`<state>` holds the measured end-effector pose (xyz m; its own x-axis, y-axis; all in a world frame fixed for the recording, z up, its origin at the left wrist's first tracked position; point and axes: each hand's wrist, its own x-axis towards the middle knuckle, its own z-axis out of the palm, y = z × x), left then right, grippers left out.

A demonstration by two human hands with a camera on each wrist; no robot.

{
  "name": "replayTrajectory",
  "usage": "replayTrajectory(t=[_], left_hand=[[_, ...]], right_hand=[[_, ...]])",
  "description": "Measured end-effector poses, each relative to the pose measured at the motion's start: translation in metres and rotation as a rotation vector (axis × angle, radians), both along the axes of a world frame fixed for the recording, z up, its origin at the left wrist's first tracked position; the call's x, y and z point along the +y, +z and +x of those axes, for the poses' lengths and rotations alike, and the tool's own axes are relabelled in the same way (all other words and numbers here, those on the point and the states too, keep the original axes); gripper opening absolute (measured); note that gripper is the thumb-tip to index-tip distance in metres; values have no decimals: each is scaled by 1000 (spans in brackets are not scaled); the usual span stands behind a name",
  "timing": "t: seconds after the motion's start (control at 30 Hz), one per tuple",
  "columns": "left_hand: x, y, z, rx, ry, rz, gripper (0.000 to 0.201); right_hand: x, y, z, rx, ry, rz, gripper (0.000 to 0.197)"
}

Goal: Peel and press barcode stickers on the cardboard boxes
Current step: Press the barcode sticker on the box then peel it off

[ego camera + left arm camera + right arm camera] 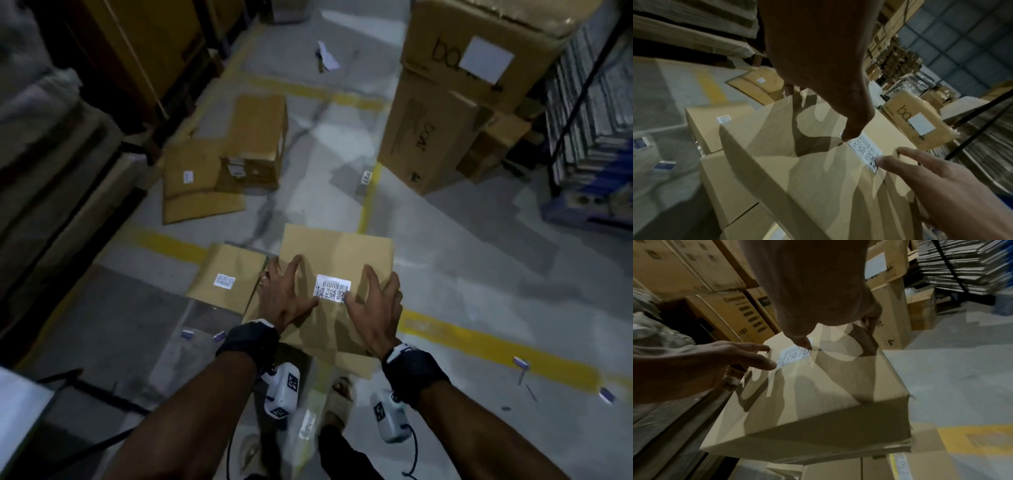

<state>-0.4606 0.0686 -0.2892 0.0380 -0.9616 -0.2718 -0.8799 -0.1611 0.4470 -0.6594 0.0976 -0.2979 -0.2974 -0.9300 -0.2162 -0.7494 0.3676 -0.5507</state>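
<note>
Grey concrete floor [462,246] crossed by yellow lines [164,245]. On it lie cardboard boxes [226,281], flattened cardboard [202,192], tall stacked cartons [435,137], and paper scraps [327,56].

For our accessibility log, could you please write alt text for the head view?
Both hands, left hand and right hand, press thumbs on a white barcode sticker atop a plain brown cardboard box. Another labelled brown carton sits beside it on the grey floor.

White barcode sticker [333,288] lies flat atop the brown cardboard box [337,250] (top of a stack).
</note>
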Motion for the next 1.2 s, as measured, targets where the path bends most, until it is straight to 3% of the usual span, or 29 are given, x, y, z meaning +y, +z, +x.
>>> replayTrajectory(t=[0.27,0.4,0.73,1.0,1.2], left_hand=[[28,102,56,-47,86,-237,101],[55,151,99,-69,160,-357,109],[154,267,221,-128,346,-657,101],[254,319,335,-207,543,-778,98],[333,328,412,-315,690,-768,96]], right_hand=[[11,88,57,-42,44,-211,74],[23,136,96,-69,93,-315,74],[82,254,218,-126,260,-596,67],[144,315,345,-206,439,-692,67],[188,325,437,-237,642,-646,71]])
